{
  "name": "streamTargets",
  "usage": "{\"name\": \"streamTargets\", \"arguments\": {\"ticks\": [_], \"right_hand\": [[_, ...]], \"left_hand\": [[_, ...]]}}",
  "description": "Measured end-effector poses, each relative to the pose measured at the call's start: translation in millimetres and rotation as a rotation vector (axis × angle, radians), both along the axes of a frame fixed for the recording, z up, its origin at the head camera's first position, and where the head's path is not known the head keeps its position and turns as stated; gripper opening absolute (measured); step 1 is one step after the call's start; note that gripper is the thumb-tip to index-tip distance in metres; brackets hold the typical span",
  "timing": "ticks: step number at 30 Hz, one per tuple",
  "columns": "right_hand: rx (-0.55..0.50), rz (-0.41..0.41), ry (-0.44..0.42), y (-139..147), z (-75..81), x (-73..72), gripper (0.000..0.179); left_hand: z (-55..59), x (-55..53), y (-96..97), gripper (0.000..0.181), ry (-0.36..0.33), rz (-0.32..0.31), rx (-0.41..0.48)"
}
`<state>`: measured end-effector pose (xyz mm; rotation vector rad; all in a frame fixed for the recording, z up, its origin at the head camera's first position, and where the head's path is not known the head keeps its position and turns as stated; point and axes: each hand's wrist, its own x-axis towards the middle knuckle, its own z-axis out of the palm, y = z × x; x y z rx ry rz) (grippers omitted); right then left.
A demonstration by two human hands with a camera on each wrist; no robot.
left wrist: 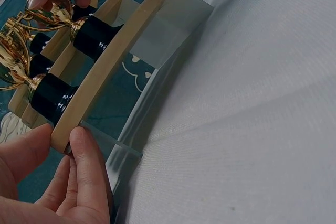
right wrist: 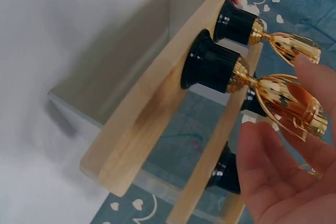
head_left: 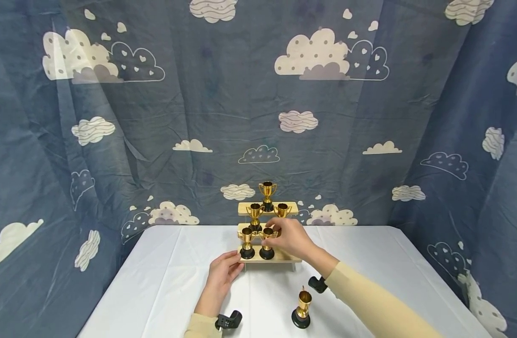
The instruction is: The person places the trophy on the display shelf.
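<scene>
A small three-tier wooden display stand (head_left: 283, 255) bears several gold trophy cups on black bases. My right hand (head_left: 289, 234) holds the upper part of the right-hand trophy cup (right wrist: 286, 98) on the lowest tier, thumb and fingers about its bowl. That cup's black base (right wrist: 210, 61) stands upright on the board. Left of it is another trophy cup (head_left: 247, 240). My left hand (head_left: 222, 276) pinches the left end of the lowest board (left wrist: 100, 85) between thumb and fingers. Part of the right trophy cup (head_left: 282, 209) on the middle tier is hidden behind my right hand.
One more trophy cup (head_left: 303, 307) stands on the white tablecloth (head_left: 165, 291), near the front and by my right forearm. A single trophy cup (head_left: 267, 192) tops the stand. Behind the table hangs a blue cloud-patterned curtain (head_left: 224, 112).
</scene>
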<state>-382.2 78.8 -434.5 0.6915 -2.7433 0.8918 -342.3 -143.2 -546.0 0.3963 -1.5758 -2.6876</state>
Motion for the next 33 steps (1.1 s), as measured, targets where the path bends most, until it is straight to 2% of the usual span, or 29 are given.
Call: {"name": "streamTargets", "arguments": {"ticks": [9,17,25,33], "right_hand": [[-0.017,0.04,0.003,8,10.7,6.9,0.047],[-0.023,0.021,0.072,12,18.5,13.3,0.047],[-0.041,-0.001,0.07,18,28.3,21.3,0.048],[-0.058,-0.005,0.119,26,34.1,30.6,0.044]], "left_hand": [[0.5,1.7,0.8,0.041,-0.013,0.008,-0.002],[1.7,2.8,1.3,0.043,-0.001,-0.002,-0.003],[2.5,1.5,3.3,0.043,-0.015,0.012,-0.006],[1.4,1.6,3.1,0.043,-0.022,0.008,-0.003]]}}
